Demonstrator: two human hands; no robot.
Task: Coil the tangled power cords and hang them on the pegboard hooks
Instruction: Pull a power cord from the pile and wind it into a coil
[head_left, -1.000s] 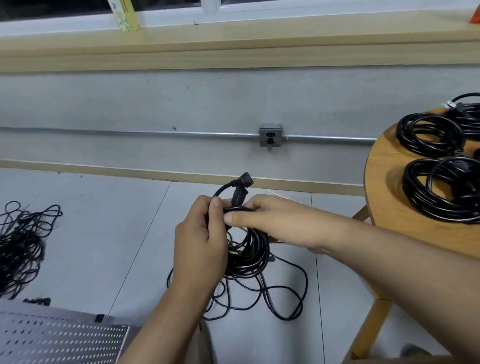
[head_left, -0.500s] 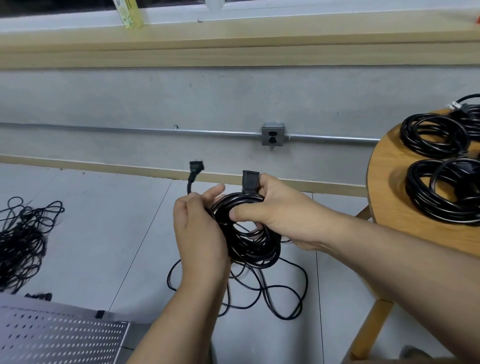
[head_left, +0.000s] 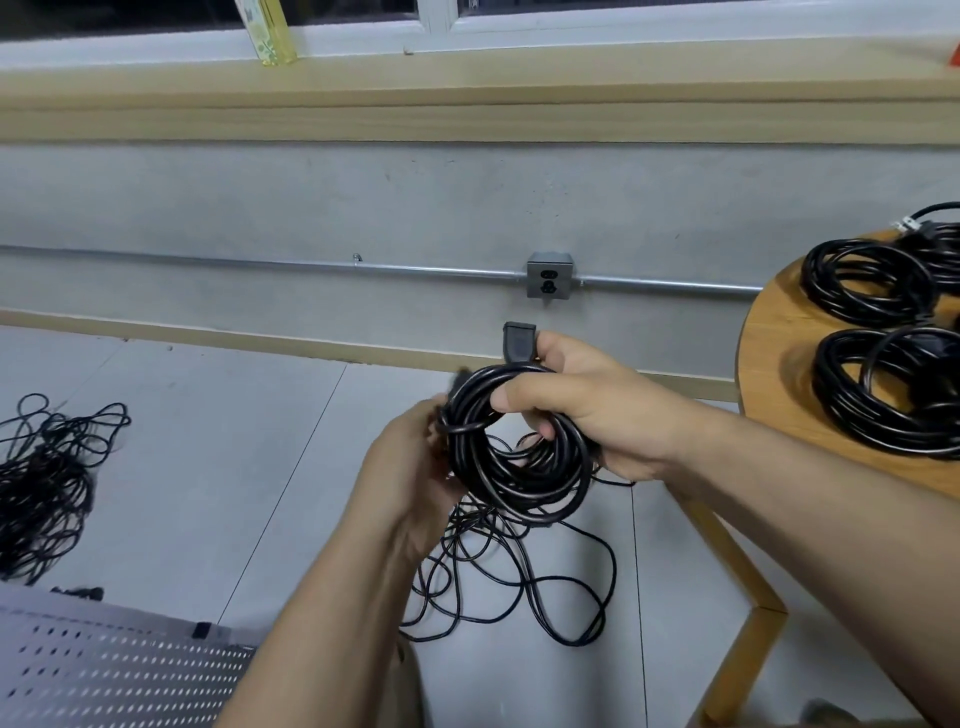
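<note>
A black power cord coil (head_left: 524, 467) hangs in front of me above the floor. My right hand (head_left: 587, 410) grips its upper right side, thumb across the loops, and the cord's black socket end (head_left: 519, 340) sticks up above those fingers. My left hand (head_left: 410, 478) holds the coil's left edge, where one strand wraps round the bundle. A loose black cord (head_left: 519, 587) lies tangled on the floor below. The white pegboard (head_left: 114, 670) lies flat at the lower left.
A round wooden table (head_left: 769, 364) at the right carries several coiled black cords (head_left: 872, 280). Another tangled heap of cords (head_left: 47, 483) lies on the floor at the left. A wall socket box (head_left: 549, 275) on a metal conduit is straight ahead.
The coil has turned to face me as an open ring. The plug end that stuck up by my left hand has dropped against the coil's left side, and my left hand has moved down along it.
</note>
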